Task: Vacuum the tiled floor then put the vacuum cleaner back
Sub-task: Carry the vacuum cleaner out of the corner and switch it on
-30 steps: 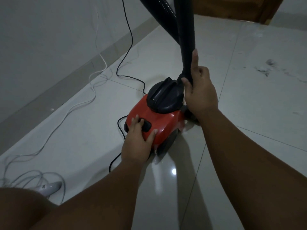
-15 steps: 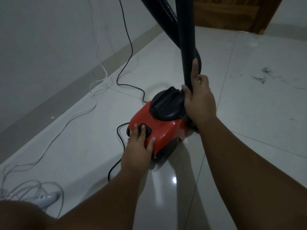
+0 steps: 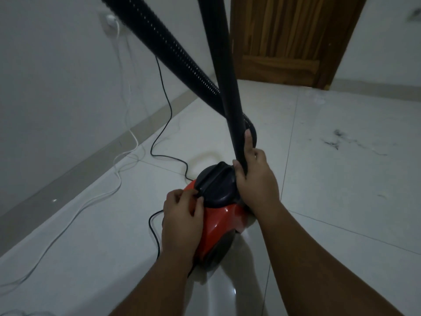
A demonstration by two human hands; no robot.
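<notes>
A red vacuum cleaner (image 3: 218,224) with a black domed top sits on the pale tiled floor (image 3: 330,201), near the wall's grey skirting, and both hands are on it. The left hand (image 3: 182,220) lies over the near left side of the red body, its fingertips curled at the end of the black carry handle (image 3: 213,179) — whether they grip it or only touch it cannot be told. The right hand (image 3: 255,179) is closed around the rigid black tube (image 3: 224,76), low down, just beside the dome. A ribbed black hose (image 3: 173,51) crosses behind that tube. A black power cord (image 3: 163,96) and white cables (image 3: 118,179) trail along the floor to the left — a wooden door (image 3: 289,37) stands beyond.
</notes>
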